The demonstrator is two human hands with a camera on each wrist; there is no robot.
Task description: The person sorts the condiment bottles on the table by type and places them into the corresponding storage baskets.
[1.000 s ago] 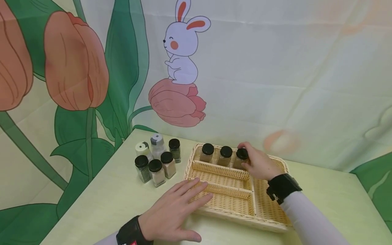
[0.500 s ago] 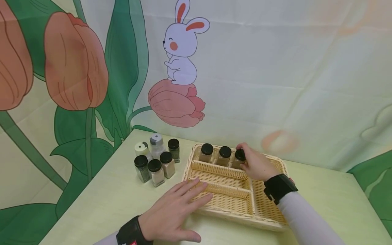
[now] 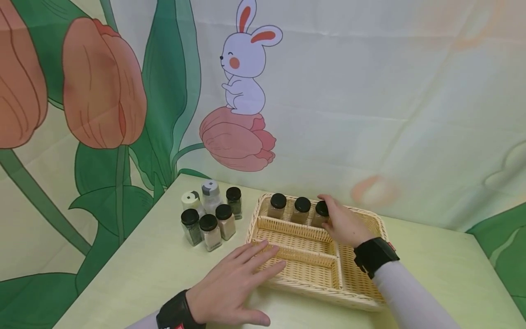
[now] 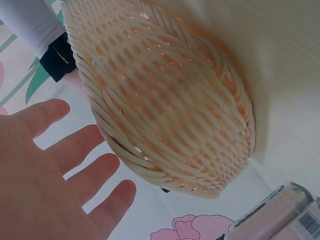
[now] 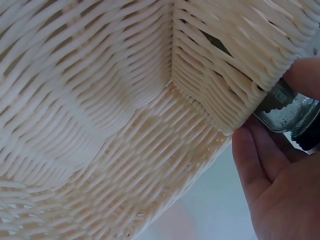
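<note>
My right hand (image 3: pixel 347 224) is at the rightmost of three black-capped spice jars standing in the back compartment of a wicker basket (image 3: pixel 304 292). Thumb and fingers lie on opposite sides of this spice jar (image 3: pixel 319 214). The right wrist view shows the glass jar (image 5: pixel 290 112) between the thumb and the other fingers, beside a woven divider (image 5: pixel 220 65). Spread and nearly straight, the fingers of my left hand (image 3: pixel 234 283) lie at the basket's front left rim. In the left wrist view the left hand (image 4: pixel 60 165) holds nothing beside the woven wall (image 4: pixel 165 100).
Left of the basket, several jars stand in a group, among them a black-capped jar (image 3: pixel 211 233) and a bottle with a grey-and-white cap (image 3: pixel 211 194). A printed cloth (image 3: pixel 328 91) hangs behind the table (image 3: pixel 135 274). Dividers (image 3: pixel 300 251) split the basket into compartments.
The right hand, with the rightmost jar, has shifted slightly left since the first frame. Over the last half second the hand has dipped a little while the jar stays put. The left hand is still.
</note>
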